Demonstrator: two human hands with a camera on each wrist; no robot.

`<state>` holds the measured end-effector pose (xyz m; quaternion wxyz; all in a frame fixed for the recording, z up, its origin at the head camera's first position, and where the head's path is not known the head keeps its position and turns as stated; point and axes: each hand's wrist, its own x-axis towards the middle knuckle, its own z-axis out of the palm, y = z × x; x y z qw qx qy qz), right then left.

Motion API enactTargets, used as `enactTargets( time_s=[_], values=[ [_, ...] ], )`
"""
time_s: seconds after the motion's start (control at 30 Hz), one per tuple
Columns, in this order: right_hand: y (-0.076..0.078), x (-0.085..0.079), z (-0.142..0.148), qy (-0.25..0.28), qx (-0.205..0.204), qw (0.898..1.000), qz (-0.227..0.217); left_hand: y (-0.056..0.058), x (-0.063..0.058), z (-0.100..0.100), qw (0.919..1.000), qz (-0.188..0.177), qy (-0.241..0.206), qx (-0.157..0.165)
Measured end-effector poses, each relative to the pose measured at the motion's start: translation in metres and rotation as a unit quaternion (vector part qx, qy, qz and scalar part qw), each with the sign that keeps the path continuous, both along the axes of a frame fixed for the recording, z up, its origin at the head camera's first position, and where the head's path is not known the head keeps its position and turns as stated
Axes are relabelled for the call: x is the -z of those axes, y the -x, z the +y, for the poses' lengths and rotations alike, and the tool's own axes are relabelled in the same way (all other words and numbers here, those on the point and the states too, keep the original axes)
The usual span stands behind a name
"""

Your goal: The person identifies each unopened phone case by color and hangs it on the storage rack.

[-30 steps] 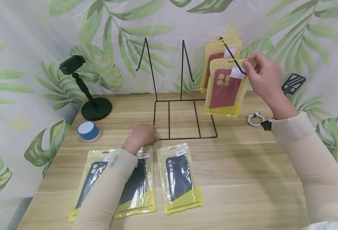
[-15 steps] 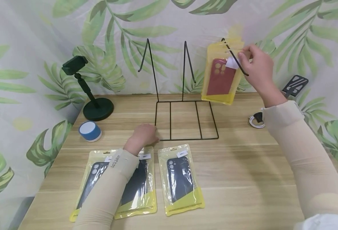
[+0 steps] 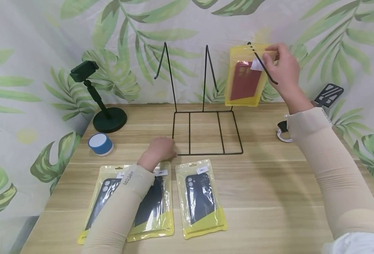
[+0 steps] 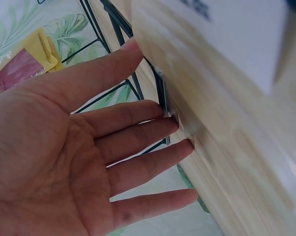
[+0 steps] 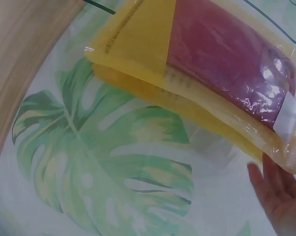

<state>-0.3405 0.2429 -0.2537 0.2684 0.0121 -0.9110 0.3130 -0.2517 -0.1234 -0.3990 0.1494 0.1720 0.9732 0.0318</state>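
Observation:
My right hand pinches the upper right corner of a yellow-edged bag holding a red phone case. This bagged phone case hangs on the right hook of a black wire display rack. In the right wrist view, a second yellow bag shows close behind it. My left hand is at the rack's front left corner. The left wrist view shows its fingers straight and spread, with thumb and fingertips against the wire and tabletop.
Bagged dark phone cases lie in front: one at the right, others partly under my left forearm. A black phone stand and blue-and-white round object stand left. A white cable lies right. The other two hooks hold nothing.
My right hand has slid the bagged red phone case back along the hook, until it covers the bag behind it. My left hand has stayed at the rack's corner.

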Motion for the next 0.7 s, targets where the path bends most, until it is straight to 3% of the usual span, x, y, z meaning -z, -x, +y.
enactTargets(
  time_s=[0.17, 0.3, 0.43, 0.57, 0.7],
  values=[
    [-0.012, 0.013, 0.009, 0.018, -0.005, 1.0, -0.001, 0.001, -0.001, 0.001, 1.0, 0.0, 0.001, 0.006],
    [-0.033, 0.037, 0.015, 0.005, -0.009, 0.998, -0.068, 0.002, -0.002, 0.002, 1.0, 0.0, 0.0, 0.01],
    [-0.057, 0.069, 0.016, -0.042, -0.041, 0.987, -0.147, 0.002, -0.003, 0.002, 0.9999, 0.0, 0.002, 0.01],
    [-0.076, 0.1, 0.012, -0.104, -0.098, 0.963, -0.227, 0.001, -0.004, 0.001, 0.9999, 0.001, 0.008, 0.01],
    [-0.087, 0.131, 0.003, -0.172, -0.164, 0.923, -0.303, 0.001, -0.003, 0.001, 0.9999, 0.006, 0.009, 0.012]
  ],
)
